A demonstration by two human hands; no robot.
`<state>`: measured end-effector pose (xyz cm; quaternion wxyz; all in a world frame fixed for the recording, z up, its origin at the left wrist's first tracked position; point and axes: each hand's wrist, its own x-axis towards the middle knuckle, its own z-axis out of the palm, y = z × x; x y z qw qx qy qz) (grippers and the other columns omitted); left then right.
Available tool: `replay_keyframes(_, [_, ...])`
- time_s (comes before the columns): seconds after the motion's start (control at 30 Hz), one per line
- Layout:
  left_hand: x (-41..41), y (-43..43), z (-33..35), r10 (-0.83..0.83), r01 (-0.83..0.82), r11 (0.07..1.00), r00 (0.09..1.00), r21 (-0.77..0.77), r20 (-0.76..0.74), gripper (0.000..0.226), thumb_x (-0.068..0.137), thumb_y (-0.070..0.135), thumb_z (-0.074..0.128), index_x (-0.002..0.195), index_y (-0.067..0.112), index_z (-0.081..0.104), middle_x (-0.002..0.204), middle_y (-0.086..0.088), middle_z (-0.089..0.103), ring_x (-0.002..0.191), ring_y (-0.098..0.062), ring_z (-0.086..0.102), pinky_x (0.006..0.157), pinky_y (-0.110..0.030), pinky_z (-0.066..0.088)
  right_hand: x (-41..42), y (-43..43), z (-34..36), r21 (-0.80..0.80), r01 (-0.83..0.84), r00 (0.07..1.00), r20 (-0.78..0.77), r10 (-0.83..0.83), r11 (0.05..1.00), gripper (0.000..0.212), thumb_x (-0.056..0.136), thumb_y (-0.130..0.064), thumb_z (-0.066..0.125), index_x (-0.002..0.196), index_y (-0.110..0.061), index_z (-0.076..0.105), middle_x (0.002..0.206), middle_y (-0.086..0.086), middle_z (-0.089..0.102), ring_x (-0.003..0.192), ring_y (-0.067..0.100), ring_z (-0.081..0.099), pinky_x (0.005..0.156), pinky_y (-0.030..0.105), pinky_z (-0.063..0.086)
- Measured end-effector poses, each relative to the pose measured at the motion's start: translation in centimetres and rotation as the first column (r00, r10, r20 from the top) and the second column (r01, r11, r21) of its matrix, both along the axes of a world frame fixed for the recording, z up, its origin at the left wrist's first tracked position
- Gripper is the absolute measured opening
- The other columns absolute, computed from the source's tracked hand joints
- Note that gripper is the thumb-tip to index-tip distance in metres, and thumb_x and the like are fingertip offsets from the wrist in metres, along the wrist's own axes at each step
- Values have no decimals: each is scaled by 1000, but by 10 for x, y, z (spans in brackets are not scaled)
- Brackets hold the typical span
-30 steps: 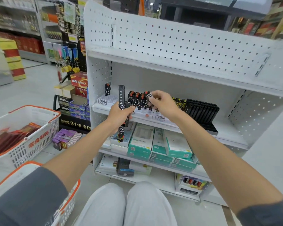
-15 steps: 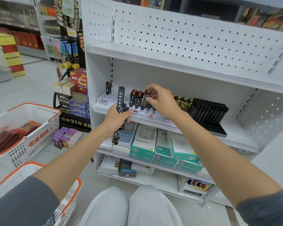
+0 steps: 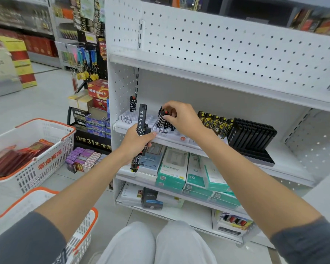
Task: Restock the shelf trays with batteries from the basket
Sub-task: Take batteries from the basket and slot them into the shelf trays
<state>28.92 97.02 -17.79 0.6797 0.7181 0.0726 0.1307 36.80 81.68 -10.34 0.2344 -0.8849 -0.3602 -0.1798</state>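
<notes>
My left hand (image 3: 136, 141) grips a bundle of slim black patterned sticks (image 3: 141, 128), held upright before the shelf edge. My right hand (image 3: 179, 116) pinches one black patterned stick with a red tip (image 3: 162, 116) over the second white slotted tray (image 3: 161, 131), next to others standing there. The left tray (image 3: 125, 118) holds a single upright stick (image 3: 132, 103). A white basket with an orange rim (image 3: 80, 231) sits at my lower left; its contents are hidden.
Yellow-black sticks (image 3: 213, 121) and a black rack of sticks (image 3: 251, 134) stand to the right on the same shelf. Teal boxes (image 3: 172, 172) fill the shelf below. A second basket (image 3: 31, 153) with red packs stands on the floor at left. My knees are below.
My right hand has shifted slightly left and lowered its stick toward the second tray. The view has tilted down a little. My left hand keeps its bundle in place.
</notes>
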Motion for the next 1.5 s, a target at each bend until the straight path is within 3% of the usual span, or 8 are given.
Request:
replay_keyframes(0.3, [-3, 0, 0, 3, -3, 1000, 1000, 1, 6, 18, 90, 15, 69, 94, 13, 52, 67, -1, 56, 49, -5, 55, 46, -15, 43, 10, 10, 6, -94, -3, 1000, 15, 5, 996, 15, 87, -14, 67, 101, -12, 70, 101, 6, 62, 85, 15, 52, 80, 33, 49])
replay_keyframes(0.6, [-10, 4, 2, -47, 47, 996, 999, 71, 6, 16, 91, 15, 68, 93, 11, 52, 66, -1, 57, 50, -5, 55, 49, -15, 44, 9, 13, 8, -177, 27, 1000, 20, -24, 984, 22, 91, -18, 62, 110, -19, 73, 112, 6, 61, 108, 24, 48, 94, 37, 42])
replay_keyframes(0.73, [-13, 2, 9, -86, 83, 985, 996, 148, 12, 14, 90, 14, 68, 91, 11, 55, 62, 0, 58, 51, -8, 55, 54, -20, 45, -12, 7, 22, 149, -11, 970, -238, 47, 989, 38, 93, -23, 56, 131, -22, 58, 116, -1, 63, 104, 16, 57, 91, 27, 47])
replay_keyframes(0.83, [-14, -15, 18, -135, 129, 979, 990, 161, 28, 11, 90, 11, 67, 91, 11, 57, 61, 2, 59, 52, -10, 56, 54, -21, 45, -34, 1, 26, 309, -122, 833, -485, 266, 943, 55, 91, -16, 64, 142, -22, 42, 108, 1, 69, 102, 11, 64, 88, 18, 50])
replay_keyframes(1.0, [-16, -58, 28, -204, 197, 967, 978, 161, 31, 15, 88, 14, 69, 87, 12, 54, 66, 0, 59, 54, -12, 58, 58, -28, 47, -47, -33, 24, 448, -25, 805, -521, 284, 894, 43, 86, -2, 68, 126, -14, 56, 93, 8, 71, 82, 12, 68, 78, 21, 54])
replay_keyframes(1.1, [-17, -84, 29, -220, 217, 966, 975, 143, 8, 11, 89, 13, 68, 88, 12, 57, 64, -2, 60, 52, -10, 57, 59, -27, 46, -53, -70, 28, 599, 93, 813, -506, 287, 795, 43, 86, -6, 69, 126, -14, 56, 101, 13, 70, 79, 14, 69, 73, 20, 55])
replay_keyframes(1.33, [-14, -148, 36, -223, 224, 972, 975, 65, -21, 12, 91, 12, 65, 88, 18, 55, 70, -4, 60, 59, -15, 56, 61, -29, 45, -55, -197, 18, 499, 296, 914, -397, -89, 815, 37, 87, -13, 70, 119, -18, 53, 92, 12, 60, 80, 25, 67, 71, 32, 60])
replay_keyframes(1.5, [-1, -186, 35, -245, 246, 965, 969, 91, -18, 19, 90, 15, 65, 107, 9, 58, 64, -1, 60, 52, -8, 55, 67, -29, 44, -47, -251, 3, 520, 445, 894, -308, -326, 729, 40, 86, -13, 72, 123, -12, 55, 89, -2, 61, 74, 14, 66, 74, 29, 59])
